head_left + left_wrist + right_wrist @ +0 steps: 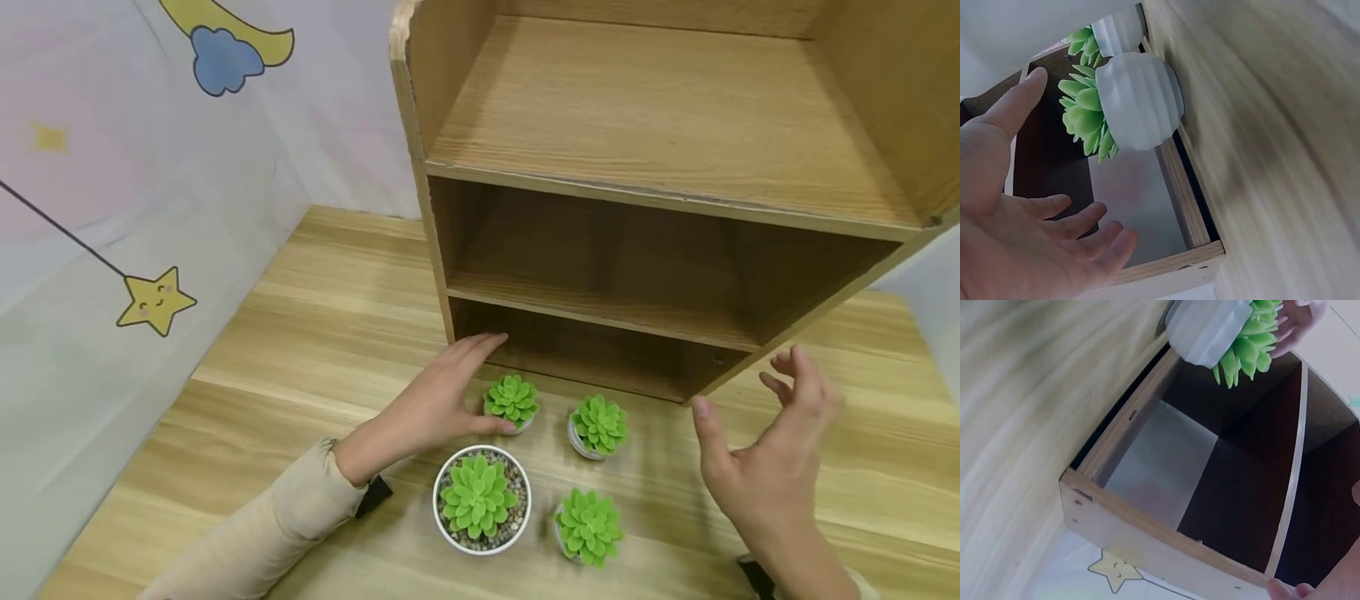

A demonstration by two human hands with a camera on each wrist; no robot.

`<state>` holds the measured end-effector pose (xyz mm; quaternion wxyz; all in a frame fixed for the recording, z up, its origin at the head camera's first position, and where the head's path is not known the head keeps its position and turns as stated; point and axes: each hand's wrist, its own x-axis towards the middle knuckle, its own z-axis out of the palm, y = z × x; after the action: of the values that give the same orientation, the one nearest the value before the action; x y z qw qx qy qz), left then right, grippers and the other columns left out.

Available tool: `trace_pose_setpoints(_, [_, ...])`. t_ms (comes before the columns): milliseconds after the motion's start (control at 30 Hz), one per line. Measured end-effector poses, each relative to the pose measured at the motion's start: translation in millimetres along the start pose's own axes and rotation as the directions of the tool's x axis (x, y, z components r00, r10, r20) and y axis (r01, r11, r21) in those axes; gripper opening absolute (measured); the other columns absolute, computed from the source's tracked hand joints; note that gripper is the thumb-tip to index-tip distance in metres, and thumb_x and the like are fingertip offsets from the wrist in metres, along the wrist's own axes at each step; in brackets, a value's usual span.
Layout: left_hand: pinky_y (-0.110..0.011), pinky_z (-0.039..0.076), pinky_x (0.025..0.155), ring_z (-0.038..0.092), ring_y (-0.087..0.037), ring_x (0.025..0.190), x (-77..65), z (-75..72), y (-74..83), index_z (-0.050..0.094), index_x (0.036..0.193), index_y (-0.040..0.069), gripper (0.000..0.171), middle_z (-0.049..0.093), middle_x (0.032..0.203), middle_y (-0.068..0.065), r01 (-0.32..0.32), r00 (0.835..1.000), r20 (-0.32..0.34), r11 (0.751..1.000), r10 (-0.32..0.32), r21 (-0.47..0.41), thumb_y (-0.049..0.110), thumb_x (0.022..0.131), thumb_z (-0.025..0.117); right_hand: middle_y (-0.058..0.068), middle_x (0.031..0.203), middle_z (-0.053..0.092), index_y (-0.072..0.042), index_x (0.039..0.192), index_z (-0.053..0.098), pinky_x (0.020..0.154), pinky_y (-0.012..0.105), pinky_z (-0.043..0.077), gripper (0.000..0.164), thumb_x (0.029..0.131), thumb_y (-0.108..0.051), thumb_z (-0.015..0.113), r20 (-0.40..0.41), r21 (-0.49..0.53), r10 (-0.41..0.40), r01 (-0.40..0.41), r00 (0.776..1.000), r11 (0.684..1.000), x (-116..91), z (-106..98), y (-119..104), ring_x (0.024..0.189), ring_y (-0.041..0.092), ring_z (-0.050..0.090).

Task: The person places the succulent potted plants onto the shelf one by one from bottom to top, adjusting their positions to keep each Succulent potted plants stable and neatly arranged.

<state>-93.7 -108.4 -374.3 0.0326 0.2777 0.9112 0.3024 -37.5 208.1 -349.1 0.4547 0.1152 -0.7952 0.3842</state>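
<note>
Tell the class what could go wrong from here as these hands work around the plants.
The left hand is right beside the leftmost small plant, so a careless move might tip it. The big plant stands just on the near side of that hand; drawing back could knock it. The right hand, close to the shelf, might bump its side.

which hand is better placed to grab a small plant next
Left, most likely. The left hand is open right beside the back left plant, its thumb already next to the pot. The right hand, also empty, hovers off to the side, apart from every plant.
</note>
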Motion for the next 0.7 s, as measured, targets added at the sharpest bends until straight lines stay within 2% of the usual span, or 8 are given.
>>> trace_pose_setpoints(100, [-0.049,0.029,0.110,0.032,-0.030,0.138,1.9,1.3,-1.0,0.028,0.155,0.011,0.113,0.036,0.152,-0.015,0.002,1.000,0.014,1.000,-0.002,-0.023,0.051,0.067,0.087,0.011,0.123,0.038,0.008,0.127,0.039,0.099,0.027,0.039,0.079,0.086,-0.052,0.068,-0.051,0.017,0.023,-0.022,0.998,1.000,2.5,-0.8,7.0,0.114,0.032,0.038])
trace_pose_setpoints(200, [-0.047,0.029,0.110,0.032,-0.028,0.138,3.2,1.4,-3.1,0.028,0.155,0.011,0.115,0.035,0.152,-0.013,0.012,1.000,0.028,0.999,-0.011,-0.036,0.053,0.066,0.087,0.007,0.124,0.038,0.006,0.127,0.039,0.097,0.027,0.040,0.077,0.084,-0.051,0.069,-0.086,0.021,0.037,-0.035,0.996,0.999,5.4,0.0,14.6,0.113,0.030,0.037])
trace_pose_setpoints(333, [-0.044,0.030,0.110,0.033,-0.026,0.138,-0.4,1.0,-6.8,0.027,0.155,0.013,0.119,0.035,0.153,-0.009,0.035,0.999,0.023,0.998,-0.033,-0.054,0.057,0.063,0.087,0.006,0.126,0.037,0.004,0.130,0.036,0.097,0.028,0.039,0.076,0.085,-0.045,0.071,-0.077,0.077,0.089,-0.083,0.993,0.994,7.4,2.5,19.6,0.116,0.028,0.037])
trace_pose_setpoints(433, [-0.044,0.029,0.111,0.032,-0.026,0.138,-0.5,2.7,-9.0,0.026,0.156,0.014,0.120,0.035,0.153,-0.009,0.029,0.999,0.031,0.997,-0.027,-0.078,0.061,0.062,0.085,0.005,0.127,0.036,0.003,0.133,0.033,0.098,0.029,0.040,0.071,0.085,-0.033,0.072,-0.073,0.148,0.135,-0.123,0.988,0.981,11.1,3.9,21.7,0.117,0.027,0.038])
trace_pose_setpoints(533, [-0.044,0.029,0.111,0.033,-0.027,0.138,0.1,5.7,-10.7,0.026,0.156,0.012,0.120,0.035,0.153,-0.011,0.018,0.998,0.056,0.995,-0.012,-0.103,0.062,0.063,0.084,0.006,0.130,0.035,0.001,0.136,0.031,0.099,0.031,0.041,0.066,0.087,-0.023,0.069,-0.045,0.200,0.177,-0.165,0.983,0.966,15.2,3.9,23.0,0.120,0.028,0.039])
trace_pose_setpoints(700, [-0.043,0.029,0.111,0.033,-0.027,0.138,-0.1,8.2,-13.5,0.025,0.156,0.011,0.119,0.034,0.153,-0.012,0.045,0.996,0.083,0.987,-0.033,-0.152,0.060,0.064,0.085,0.008,0.141,0.031,-0.007,0.145,0.028,0.103,0.033,0.037,0.065,0.091,-0.014,0.063,0.041,0.202,0.249,-0.252,0.968,0.946,16.4,3.2,26.2,0.128,0.032,0.038])
